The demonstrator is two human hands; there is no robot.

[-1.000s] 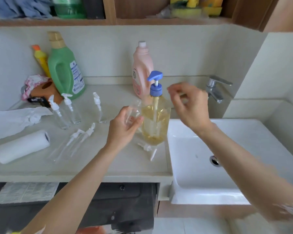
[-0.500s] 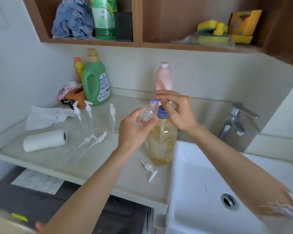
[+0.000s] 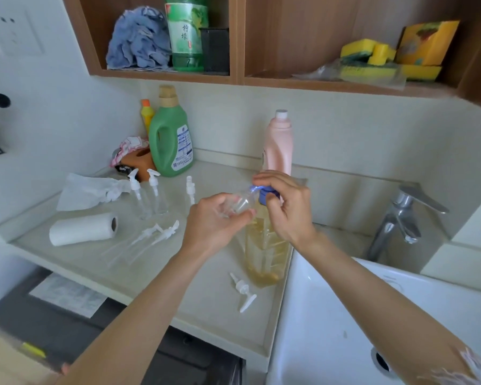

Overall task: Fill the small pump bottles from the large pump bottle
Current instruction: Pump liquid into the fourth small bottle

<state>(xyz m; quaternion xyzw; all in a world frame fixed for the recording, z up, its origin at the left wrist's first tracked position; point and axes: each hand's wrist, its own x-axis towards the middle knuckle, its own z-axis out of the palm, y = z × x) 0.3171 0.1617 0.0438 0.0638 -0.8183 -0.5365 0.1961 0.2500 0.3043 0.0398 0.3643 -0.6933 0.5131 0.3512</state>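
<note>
The large pump bottle (image 3: 265, 251) of yellow liquid stands on the counter beside the sink, its blue pump head under my right hand (image 3: 285, 208), whose fingers curl over and press it. My left hand (image 3: 215, 225) grips a small clear bottle (image 3: 240, 202), tilted with its open mouth at the blue spout. That bottle's white pump top (image 3: 243, 291) lies on the counter in front of the large bottle. Three small pump bottles (image 3: 154, 194) stand upright further left, and two more small bottles (image 3: 147, 240) lie flat.
A paper towel roll (image 3: 82, 229) and a crumpled tissue (image 3: 89, 190) lie at the counter's left. A green detergent jug (image 3: 171, 137) and a pink bottle (image 3: 278, 143) stand by the wall. The white sink (image 3: 345, 315) and tap (image 3: 400, 218) are on the right.
My right hand came down onto the blue pump head and pressed it low. My left hand raised the small bottle to the spout. The camera tilted up and shifted.
</note>
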